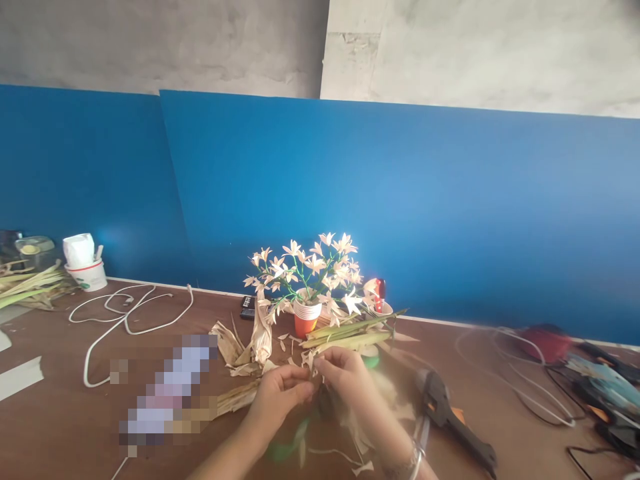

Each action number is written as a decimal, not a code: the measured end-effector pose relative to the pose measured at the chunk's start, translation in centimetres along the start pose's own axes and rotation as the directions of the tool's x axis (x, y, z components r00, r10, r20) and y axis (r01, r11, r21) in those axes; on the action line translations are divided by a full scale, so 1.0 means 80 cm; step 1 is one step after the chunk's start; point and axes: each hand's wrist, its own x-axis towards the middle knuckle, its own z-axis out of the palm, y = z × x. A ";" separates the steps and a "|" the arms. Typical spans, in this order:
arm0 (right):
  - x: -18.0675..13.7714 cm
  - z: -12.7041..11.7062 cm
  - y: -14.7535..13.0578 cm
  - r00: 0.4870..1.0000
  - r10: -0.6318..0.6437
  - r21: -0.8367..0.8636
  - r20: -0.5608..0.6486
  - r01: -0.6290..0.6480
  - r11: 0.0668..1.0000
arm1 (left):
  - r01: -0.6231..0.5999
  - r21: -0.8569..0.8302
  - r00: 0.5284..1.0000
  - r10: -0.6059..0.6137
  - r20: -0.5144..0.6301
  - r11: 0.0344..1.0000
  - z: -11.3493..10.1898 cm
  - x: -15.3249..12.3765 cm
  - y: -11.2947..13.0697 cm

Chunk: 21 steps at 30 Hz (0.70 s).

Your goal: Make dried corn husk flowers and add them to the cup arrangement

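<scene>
My left hand [279, 393] and my right hand [345, 375] meet over the brown table, fingers pinched together on a small pale piece of dried husk [309, 360]. More dried husk strips [245, 353] lie just left of my hands. Green and pale leaf stalks [350, 331] lie right behind my hands. Behind those stands an orange and white paper cup [306, 318] holding a bouquet of cream husk flowers [310, 263] on green stems.
A black glue gun [453, 417] lies right of my hands. White cable [125, 317] loops at the left, near a white cup [86, 270] and a leaf bundle [27, 285]. At the right edge lie more tools and cables [590, 393]. A blue board [400, 207] backs the table.
</scene>
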 end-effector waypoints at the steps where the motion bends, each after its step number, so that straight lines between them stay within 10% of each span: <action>1: 0.002 -0.001 0.001 1.000 0.009 0.007 0.000 -0.009 1.000 | -0.010 0.009 1.000 0.010 -0.007 1.000 0.000 0.000 -0.001; 9: 0.001 -0.002 0.001 0.999 -0.021 -0.048 0.028 0.023 0.999 | -0.125 0.213 0.989 0.138 -0.044 0.969 -0.001 -0.002 0.000; 13: -0.005 -0.038 -0.017 0.991 -0.123 -0.347 -0.047 0.099 0.932 | -0.242 0.306 0.953 0.284 -0.101 0.921 -0.006 0.000 0.001; 16: -0.019 -0.099 -0.025 0.986 -0.132 -0.690 -0.102 0.025 0.724 | -0.289 0.358 0.928 0.351 -0.122 0.888 -0.008 0.003 -0.001; 21: -0.064 -0.186 0.001 0.870 0.070 -0.853 -0.488 -0.493 0.174 | -0.276 0.354 0.925 0.348 -0.156 0.894 -0.007 0.004 -0.002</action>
